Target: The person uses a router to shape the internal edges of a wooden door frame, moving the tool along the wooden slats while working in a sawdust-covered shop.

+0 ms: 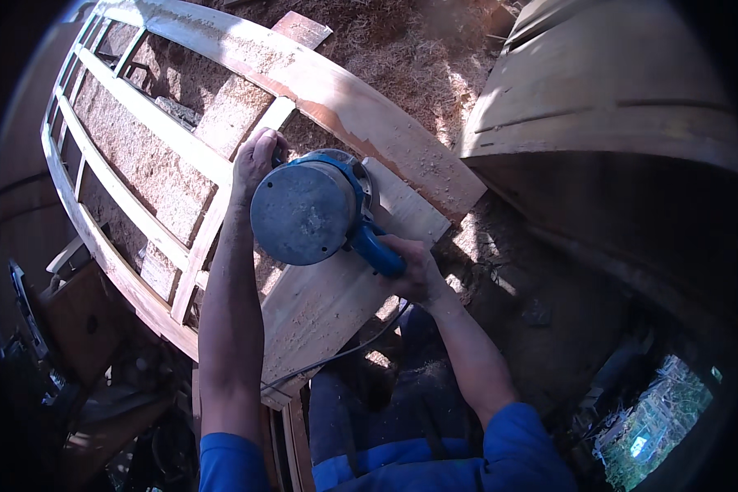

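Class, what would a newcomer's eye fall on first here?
First, the blue power tool with its round grey face, mid-picture, held by the left hand and right hand. Next, the pale slatted wooden frame across the upper left, then brownish wood shavings at the top centre.

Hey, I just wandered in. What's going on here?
A person's left hand and right hand are gripping a blue-and-grey power tool, the left at its side, the right on its blue handle. The tool is over a pale board beside a slatted wooden frame; whether it touches wood is hidden. Wood shavings litter the ground beyond.
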Motion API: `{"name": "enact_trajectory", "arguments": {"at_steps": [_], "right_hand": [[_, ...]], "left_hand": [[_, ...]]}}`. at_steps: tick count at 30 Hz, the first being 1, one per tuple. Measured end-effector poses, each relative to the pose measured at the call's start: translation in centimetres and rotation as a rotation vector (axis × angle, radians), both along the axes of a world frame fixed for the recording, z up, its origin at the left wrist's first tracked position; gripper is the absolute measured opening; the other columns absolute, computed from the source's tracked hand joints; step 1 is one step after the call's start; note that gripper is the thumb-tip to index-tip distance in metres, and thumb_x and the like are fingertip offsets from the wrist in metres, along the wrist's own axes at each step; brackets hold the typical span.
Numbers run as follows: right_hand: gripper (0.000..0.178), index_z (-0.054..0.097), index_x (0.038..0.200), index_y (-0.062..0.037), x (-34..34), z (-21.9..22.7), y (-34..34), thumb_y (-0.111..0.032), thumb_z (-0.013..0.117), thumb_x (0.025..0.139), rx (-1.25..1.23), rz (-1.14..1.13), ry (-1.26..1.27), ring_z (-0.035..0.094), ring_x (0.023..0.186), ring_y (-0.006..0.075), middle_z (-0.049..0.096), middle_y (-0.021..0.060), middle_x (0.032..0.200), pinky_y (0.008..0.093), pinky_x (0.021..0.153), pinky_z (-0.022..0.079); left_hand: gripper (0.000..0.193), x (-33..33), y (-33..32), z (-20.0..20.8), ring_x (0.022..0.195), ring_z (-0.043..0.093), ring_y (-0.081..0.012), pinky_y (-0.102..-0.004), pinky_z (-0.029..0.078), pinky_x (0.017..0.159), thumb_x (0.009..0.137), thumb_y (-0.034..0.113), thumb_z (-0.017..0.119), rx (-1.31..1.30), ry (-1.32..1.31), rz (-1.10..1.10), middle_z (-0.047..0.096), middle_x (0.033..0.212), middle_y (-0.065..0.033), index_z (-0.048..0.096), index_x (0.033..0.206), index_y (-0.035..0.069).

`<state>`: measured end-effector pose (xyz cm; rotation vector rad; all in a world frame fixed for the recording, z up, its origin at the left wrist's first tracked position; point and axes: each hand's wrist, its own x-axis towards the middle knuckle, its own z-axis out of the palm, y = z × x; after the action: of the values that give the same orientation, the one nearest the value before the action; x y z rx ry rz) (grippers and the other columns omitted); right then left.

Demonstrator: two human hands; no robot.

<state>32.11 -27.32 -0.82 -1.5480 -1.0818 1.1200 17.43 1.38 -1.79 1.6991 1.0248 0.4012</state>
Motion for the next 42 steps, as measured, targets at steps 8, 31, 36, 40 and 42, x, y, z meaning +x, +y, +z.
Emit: {"name": "enact_trajectory", "arguments": {"at_steps": [8,31,36,40,42], "right_hand": [[0.044,0.061,0.109,-0.0029,1.3,0.1,0.0,-0.009,0.07,0.067,0.001,-0.033,-0.03,0.063,0.065,0.0197,0.061,0.0096,0.074,0.0334,0.063,0.051],[0.05,0.062,0.109,-0.002,0.7,-0.1,-1.1,-0.008,0.076,0.061,0.01,0.091,-0.089,0.069,0.083,0.0361,0.068,0.0171,0.091,0.0397,0.072,0.055],[0.052,0.062,0.11,-0.007,0.0,-0.4,-1.3,-0.008,0.076,0.06,0.007,0.108,-0.101,0.069,0.083,0.0347,0.068,0.0168,0.089,0.0404,0.073,0.055],[0.055,0.061,0.113,-0.0043,-0.2,-0.3,-1.5,-0.01,0.078,0.062,-0.021,0.15,-0.108,0.069,0.088,0.0343,0.069,0.0171,0.095,0.0396,0.076,0.055],[0.055,0.061,0.113,-0.0043,-0.3,-0.4,-1.5,-0.009,0.078,0.062,-0.035,0.165,-0.111,0.069,0.089,0.0341,0.069,0.017,0.095,0.0394,0.076,0.055]], "left_hand": [[0.041,1.9,0.0,0.1,0.066,0.054,-0.0147,-0.03,0.043,0.064,0.098,0.034,0.041,0.18,-0.005,-0.096,0.056,0.071,-0.0046,0.061,0.083,0.001],[0.04,-1.5,-2.9,0.5,0.066,0.051,-0.013,-0.0294,0.042,0.063,0.099,0.031,0.042,-0.07,0.066,0.142,0.055,0.069,-0.0032,0.063,0.081,0.001],[0.039,-2.6,-3.6,0.7,0.064,0.049,-0.0127,-0.0291,0.04,0.061,0.099,0.031,0.043,-0.087,0.038,0.161,0.054,0.069,-0.0028,0.063,0.081,0.001],[0.039,-3.0,-4.1,1.0,0.063,0.047,-0.0112,-0.0277,0.038,0.059,0.099,0.031,0.044,-0.087,0.023,0.199,0.052,0.068,-0.0013,0.062,0.081,0.002],[0.039,-3.2,-4.4,1.3,0.063,0.046,-0.0106,-0.0273,0.038,0.059,0.099,0.031,0.044,-0.089,0.03,0.203,0.052,0.067,-0.0009,0.062,0.081,0.002]]}}
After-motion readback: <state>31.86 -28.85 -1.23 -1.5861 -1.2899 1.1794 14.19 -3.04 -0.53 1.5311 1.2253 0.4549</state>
